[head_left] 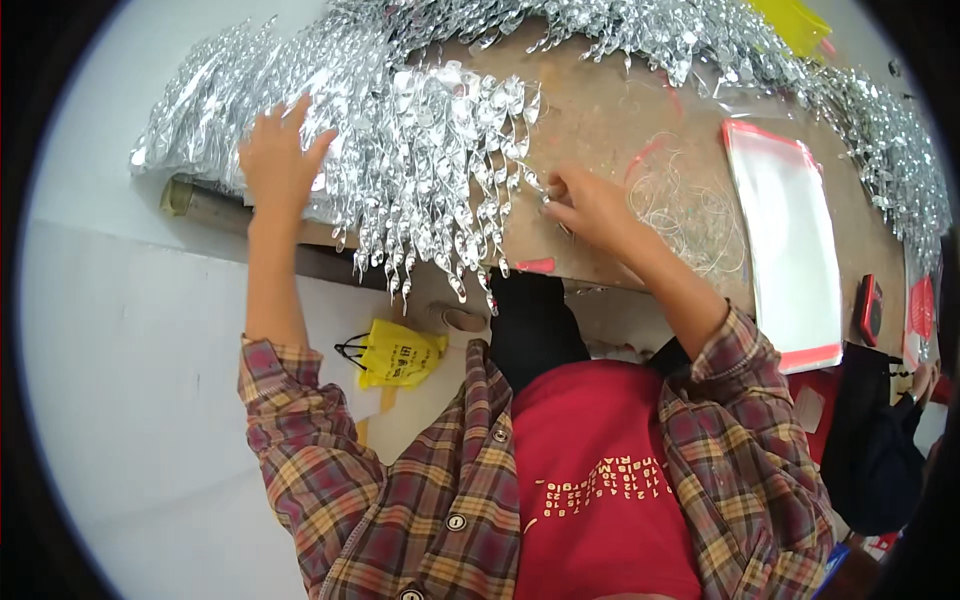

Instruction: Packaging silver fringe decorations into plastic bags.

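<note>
A thick heap of shiny silver strands [430,150], strung with small leaf-shaped pieces, covers the left of the table and hangs over its front edge. My left hand [277,165] lies on the heap's left part, open with its fingers spread. At the heap's right side, my right hand [592,210] is closed in a pinch above the table. One thin silver strand runs out to its fingertips and seems held there. The exact grip is partly hidden by the curled fingers.
More silver strands [690,45] line the table's far and right edges. Loose clear thread [690,215] lies tangled beside red-edged clear plastic bags [790,250] and a red and black device [870,310]. Below stands a yellow bag [400,355]. Another person [880,450] sits at the right.
</note>
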`<control>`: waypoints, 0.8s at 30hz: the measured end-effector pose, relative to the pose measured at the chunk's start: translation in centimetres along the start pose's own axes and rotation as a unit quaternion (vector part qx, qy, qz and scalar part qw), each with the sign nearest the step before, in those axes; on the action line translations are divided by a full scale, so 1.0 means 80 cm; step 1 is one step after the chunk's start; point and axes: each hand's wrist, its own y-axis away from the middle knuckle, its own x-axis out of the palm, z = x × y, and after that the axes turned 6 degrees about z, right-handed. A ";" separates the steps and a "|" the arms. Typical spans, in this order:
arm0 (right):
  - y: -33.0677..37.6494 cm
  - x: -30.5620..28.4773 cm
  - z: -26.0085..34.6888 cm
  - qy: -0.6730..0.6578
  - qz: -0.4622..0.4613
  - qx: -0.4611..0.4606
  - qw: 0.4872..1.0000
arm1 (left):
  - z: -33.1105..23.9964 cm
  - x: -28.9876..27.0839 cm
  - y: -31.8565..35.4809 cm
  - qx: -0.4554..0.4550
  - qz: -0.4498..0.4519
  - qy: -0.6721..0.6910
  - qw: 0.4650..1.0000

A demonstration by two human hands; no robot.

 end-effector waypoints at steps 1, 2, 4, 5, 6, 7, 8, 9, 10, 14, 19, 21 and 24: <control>-0.004 0.007 0.004 -0.006 -0.014 -0.001 1.000 | -0.023 -0.001 0.005 0.048 -0.019 0.080 0.995; -0.003 0.010 0.007 -0.012 -0.028 -0.005 1.000 | -0.046 -0.007 0.013 0.093 -0.039 0.156 0.983; -0.001 0.012 0.010 -0.024 -0.036 -0.026 0.999 | -0.095 -0.017 0.044 0.160 -0.057 0.265 0.949; -0.001 0.011 0.009 -0.030 -0.048 -0.042 0.998 | -0.120 -0.019 0.057 0.173 -0.055 0.277 0.944; 0.004 0.009 0.013 -0.034 -0.046 -0.048 0.997 | -0.134 -0.021 0.072 0.180 -0.051 0.283 0.941; 0.017 0.002 0.013 -0.061 -0.027 -0.047 0.997 | -0.148 -0.017 0.080 0.179 -0.053 0.284 0.941; 0.032 -0.002 0.015 -0.089 -0.007 -0.044 0.995 | -0.159 -0.014 0.087 0.172 -0.032 0.299 0.938; 0.048 -0.004 0.019 -0.088 -0.007 -0.044 0.995 | -0.164 -0.009 0.092 0.166 -0.010 0.314 0.935; 0.065 -0.006 0.023 -0.184 -0.015 0.016 0.983 | -0.166 -0.003 0.093 0.167 -0.011 0.316 0.934; 0.096 -0.007 0.023 -0.268 0.024 0.116 0.956 | -0.163 0.003 0.098 0.160 -0.015 0.320 0.934; 0.087 -0.002 0.039 -0.173 0.050 0.021 0.983 | -0.150 -0.020 0.146 0.030 -0.071 0.444 0.893; 0.075 -0.005 0.037 -0.102 0.007 -0.036 0.994 | -0.147 -0.031 0.195 -0.048 -0.093 0.505 0.857; 0.037 -0.019 0.026 0.046 -0.057 -0.090 0.993 | -0.127 -0.030 0.236 -0.171 -0.164 0.455 0.859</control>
